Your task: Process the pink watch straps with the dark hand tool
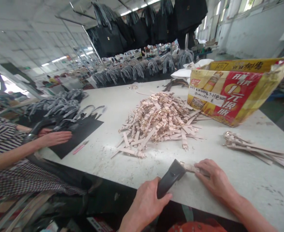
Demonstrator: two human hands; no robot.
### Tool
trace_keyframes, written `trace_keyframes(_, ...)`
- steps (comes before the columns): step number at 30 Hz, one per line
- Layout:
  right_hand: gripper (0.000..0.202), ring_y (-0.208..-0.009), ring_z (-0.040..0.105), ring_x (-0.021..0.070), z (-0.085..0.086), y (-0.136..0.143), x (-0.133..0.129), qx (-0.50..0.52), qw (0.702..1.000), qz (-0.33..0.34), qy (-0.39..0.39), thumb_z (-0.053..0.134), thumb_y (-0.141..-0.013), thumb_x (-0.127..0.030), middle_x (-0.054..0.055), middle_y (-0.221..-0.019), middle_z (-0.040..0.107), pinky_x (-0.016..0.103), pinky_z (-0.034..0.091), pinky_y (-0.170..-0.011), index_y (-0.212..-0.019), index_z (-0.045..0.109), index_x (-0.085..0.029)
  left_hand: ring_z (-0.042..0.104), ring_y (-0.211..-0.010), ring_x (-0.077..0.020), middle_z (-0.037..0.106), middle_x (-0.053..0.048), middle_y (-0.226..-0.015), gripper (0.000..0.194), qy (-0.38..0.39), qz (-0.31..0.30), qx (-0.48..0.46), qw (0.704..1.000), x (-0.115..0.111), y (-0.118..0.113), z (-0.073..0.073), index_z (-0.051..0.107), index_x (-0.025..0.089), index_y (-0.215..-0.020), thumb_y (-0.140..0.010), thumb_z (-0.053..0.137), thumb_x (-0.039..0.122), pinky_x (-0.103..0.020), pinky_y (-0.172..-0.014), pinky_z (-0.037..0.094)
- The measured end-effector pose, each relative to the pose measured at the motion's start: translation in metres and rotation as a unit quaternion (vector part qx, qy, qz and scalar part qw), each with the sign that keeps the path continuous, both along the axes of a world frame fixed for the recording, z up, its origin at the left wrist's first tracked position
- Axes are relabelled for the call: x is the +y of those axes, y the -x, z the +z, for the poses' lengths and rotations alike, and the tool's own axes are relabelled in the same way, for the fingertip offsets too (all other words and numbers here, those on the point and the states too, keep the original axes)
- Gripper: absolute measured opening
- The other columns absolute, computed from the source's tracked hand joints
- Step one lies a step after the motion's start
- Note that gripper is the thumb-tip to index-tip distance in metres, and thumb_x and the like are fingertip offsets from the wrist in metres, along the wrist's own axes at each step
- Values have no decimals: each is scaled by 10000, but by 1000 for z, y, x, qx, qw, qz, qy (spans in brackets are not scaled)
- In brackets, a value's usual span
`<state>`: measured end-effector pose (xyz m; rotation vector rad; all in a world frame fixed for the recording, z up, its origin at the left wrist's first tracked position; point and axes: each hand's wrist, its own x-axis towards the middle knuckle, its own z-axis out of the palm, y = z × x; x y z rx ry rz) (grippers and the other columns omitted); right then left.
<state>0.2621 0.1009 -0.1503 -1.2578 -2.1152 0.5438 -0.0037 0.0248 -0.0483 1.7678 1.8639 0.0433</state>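
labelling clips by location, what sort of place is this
Probably a bag factory or workshop: black bags hang in a row, and pale straps with metal buckles lie heaped on a table.

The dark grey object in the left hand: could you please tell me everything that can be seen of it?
The dark grey object is long and boxy, smooth with a dull sheen; whether plastic or leather-like, I cannot tell. Its far end is broader, with angular edges. The left hand grips its near part, and it slants forward toward the right hand. The far end meets a pale strap in view; actual contact is unclear.
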Motion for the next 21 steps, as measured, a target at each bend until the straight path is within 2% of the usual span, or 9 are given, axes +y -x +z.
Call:
trace_keyframes(7, 196, -1021, 573, 254, 6, -2, -1, 22, 1000, 1, 4, 533, -842, -224, 111, -1089, 581, 408, 510, -879, -999, 646, -193, 637, -922, -289, 688, -91, -915, 387, -3, -65, 55, 996, 13, -22, 11, 612, 192, -1025, -836, 508, 514, -356, -778, 453)
trace_keyframes(14, 185, -985, 587, 248, 12, 0, 1, 43, 998, 25, 28, 495, -847, -196, 99, -1044, 593, 386, 525, -838, -962, 640, -204, 638, -916, -276, 685, -93, -936, 333, -22, -107, 87, 990, 37, -46, 17, 602, 191, -1020, -868, 455, 449, -356, -785, 456)
trace_keyframes(17, 190, -987, 583, 245, 9, 0, 0, 49, 998, 13, 22, 497, -855, -195, 98, -1042, 591, 390, 519, -847, -994, 626, -200, 644, -890, -275, 683, -84, -902, 305, -19, -116, 99, 988, 41, -46, 19, 594, 196, -995, -866, 452, 433, -349, -753, 457)
trace_keyframes(21, 196, -989, 582, 248, 3, 1, 0, 71, 997, -10, 1, 536, -828, -190, 101, -1050, 596, 406, 508, -876, -1017, 590, -197, 640, -883, -271, 681, -72, -896, 267, -6, -115, 115, 987, 38, -32, 23, 595, 211, -968, -850, 471, 416, -342, -740, 450)
